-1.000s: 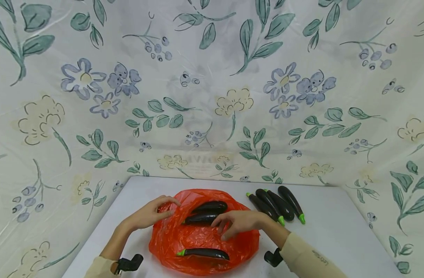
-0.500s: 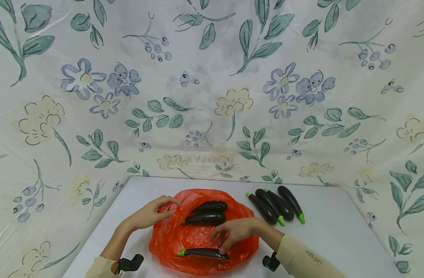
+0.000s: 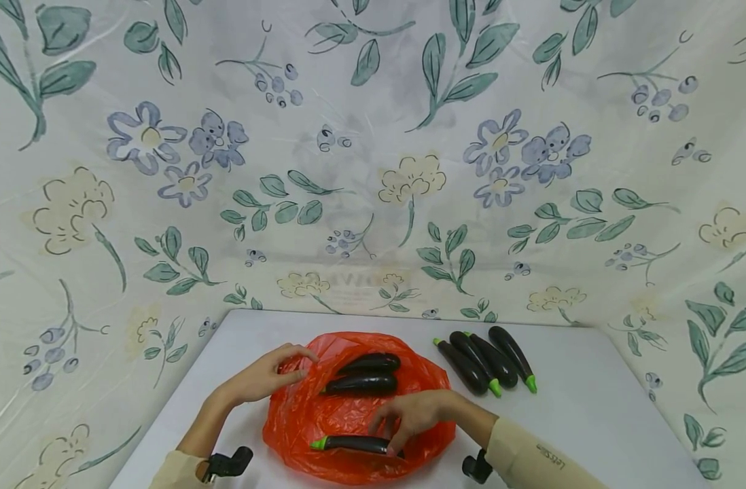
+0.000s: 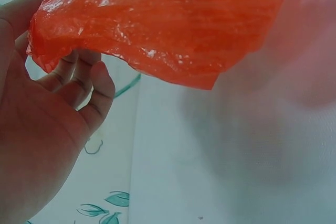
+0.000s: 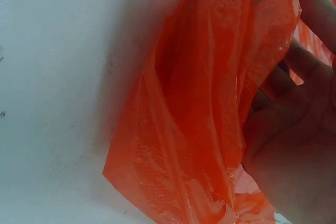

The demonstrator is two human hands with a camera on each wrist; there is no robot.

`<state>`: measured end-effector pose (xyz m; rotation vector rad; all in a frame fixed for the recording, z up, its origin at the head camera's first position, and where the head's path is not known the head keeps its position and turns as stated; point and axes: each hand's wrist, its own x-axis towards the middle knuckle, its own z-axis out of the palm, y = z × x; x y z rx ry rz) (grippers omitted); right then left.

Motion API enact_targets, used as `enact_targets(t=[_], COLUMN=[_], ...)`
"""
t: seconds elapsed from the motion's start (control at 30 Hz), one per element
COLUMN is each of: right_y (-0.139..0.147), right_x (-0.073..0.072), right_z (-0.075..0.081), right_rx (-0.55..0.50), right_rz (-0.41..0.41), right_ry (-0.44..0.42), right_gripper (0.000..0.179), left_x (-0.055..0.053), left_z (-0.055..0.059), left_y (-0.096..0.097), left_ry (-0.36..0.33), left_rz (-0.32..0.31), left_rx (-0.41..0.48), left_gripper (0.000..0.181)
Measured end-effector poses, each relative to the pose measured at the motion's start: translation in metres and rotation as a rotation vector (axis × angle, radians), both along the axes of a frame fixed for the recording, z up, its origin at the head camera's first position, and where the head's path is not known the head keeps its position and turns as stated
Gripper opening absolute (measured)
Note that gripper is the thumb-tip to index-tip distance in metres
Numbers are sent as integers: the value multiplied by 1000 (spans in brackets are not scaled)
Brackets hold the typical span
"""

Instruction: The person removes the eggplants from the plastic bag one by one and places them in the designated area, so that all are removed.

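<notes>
A red plastic bag [image 3: 287, 414] lies spread on the table with its mouth up and three dark eggplants in it. My left hand [image 3: 263, 377] pinches the far left rim of the bag; in the left wrist view the film [image 4: 157, 30] passes between thumb and curled fingers. Inside the bag, my right hand [image 3: 412, 414] grips the blunt right end of the nearest eggplant [image 3: 354, 444], whose green stem points left. Two more eggplants [image 3: 363, 385] lie side by side deeper in. In the right wrist view, bag film [image 5: 210, 103] hides the fingertips of that hand.
Several eggplants [image 3: 484, 360] lie in a row on the white table [image 3: 593, 421], right of the bag. A floral sheet [image 3: 373, 204] hangs behind and at both sides. Black wrist cameras [image 3: 229, 463] stick out below the sleeves.
My right hand has moved from near the two farther eggplants down towards the front one and closed on its right end. My left hand has stayed at the bag's rim.
</notes>
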<state>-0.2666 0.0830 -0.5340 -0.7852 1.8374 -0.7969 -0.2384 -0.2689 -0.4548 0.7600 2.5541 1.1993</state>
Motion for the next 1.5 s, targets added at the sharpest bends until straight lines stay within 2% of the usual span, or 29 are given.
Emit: enact_targets(t=[0.17, 0.23, 0.33, 0.47, 0.57, 0.97, 1.3, 1.5], right_y=[2, 3, 3, 0, 0, 5, 13, 19], right_x=[-12, -12, -5, 20, 32, 29, 27, 25], right_z=[-10, -8, 9, 52, 71, 72, 85, 91], right_rx=[-24, -31, -18, -4, -18, -43, -75, -72], right_rz=[-1, -8, -14, -52, -77, -83, -46, -49], right_ry=[-22, -14, 18, 51, 54, 55, 126, 133], right_gripper=[39, 39, 38, 37, 37, 34, 35, 35], left_x=[-1, -1, 0, 0, 0, 0, 0, 0], left_z=[0, 1, 1, 1, 2, 1, 2, 3], left_y=[0, 0, 0, 0, 0, -1, 0, 0], left_ry=[0, -2, -6, -4, -5, -21, -25, -19], left_rz=[2, 2, 2, 5, 5, -2, 5, 1], left_rx=[1, 1, 1, 2, 1, 10, 16, 20], left_gripper=[29, 29, 29, 29, 29, 29, 30, 29])
